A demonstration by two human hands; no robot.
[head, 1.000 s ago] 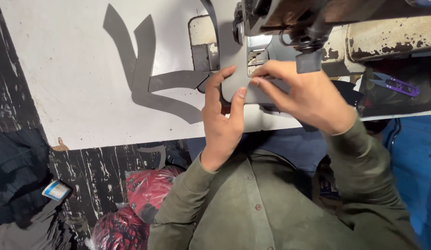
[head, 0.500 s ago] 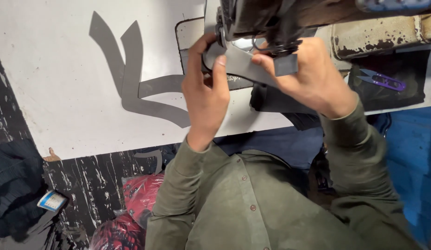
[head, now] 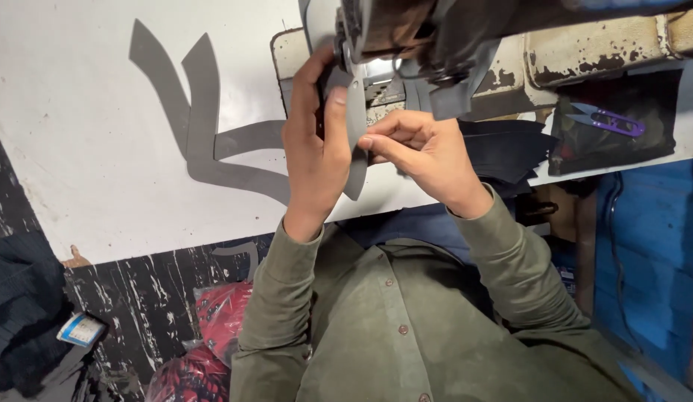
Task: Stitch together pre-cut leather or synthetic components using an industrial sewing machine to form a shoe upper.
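Observation:
My left hand (head: 314, 149) grips a curved grey fabric piece (head: 355, 141) just below the head of a worn sewing machine (head: 406, 33). My right hand (head: 424, 152) pinches the same piece from the right, fingertips meeting the left thumb. The strip hangs down between both hands, its lower end over the table edge. Both arms wear olive green sleeves.
Several grey cut fabric strips (head: 201, 126) lie on the white table (head: 78, 149) to the left. A pile of dark pieces (head: 503, 149) sits right of my hands. Purple thread snips (head: 618, 123) rest on a dark cloth at far right. Red bags (head: 212, 335) lie on the floor.
Both hands have drawn the grey piece toward the machine head and turned it upright; it was lying flatter on the table before. The view has shifted closer.

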